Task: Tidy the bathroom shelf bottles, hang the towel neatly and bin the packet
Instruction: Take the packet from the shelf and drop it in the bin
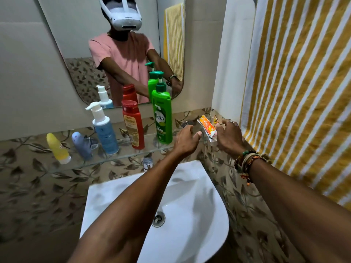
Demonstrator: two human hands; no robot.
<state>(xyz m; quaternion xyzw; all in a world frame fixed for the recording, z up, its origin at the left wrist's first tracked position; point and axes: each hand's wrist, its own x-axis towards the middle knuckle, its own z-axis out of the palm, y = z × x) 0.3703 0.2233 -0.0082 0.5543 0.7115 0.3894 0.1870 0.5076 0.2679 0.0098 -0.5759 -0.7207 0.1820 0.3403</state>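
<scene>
Right of centre, right hand (229, 135) is pinching the packet (207, 128) at the shelf (123, 158) end — left hand (187, 138) hovering loose-fingered, empty — binning step seemingly starting (next needing a clean lift).

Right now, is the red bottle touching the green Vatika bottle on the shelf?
Apart. The head view shows a clear strip of glass shelf between the red bottle and the green Vatika bottle; both stand upright.

Five bottles (104, 133) — one packet (207, 128), one towel (296, 92), one sink (190, 234), one mirror (76, 35)
</scene>
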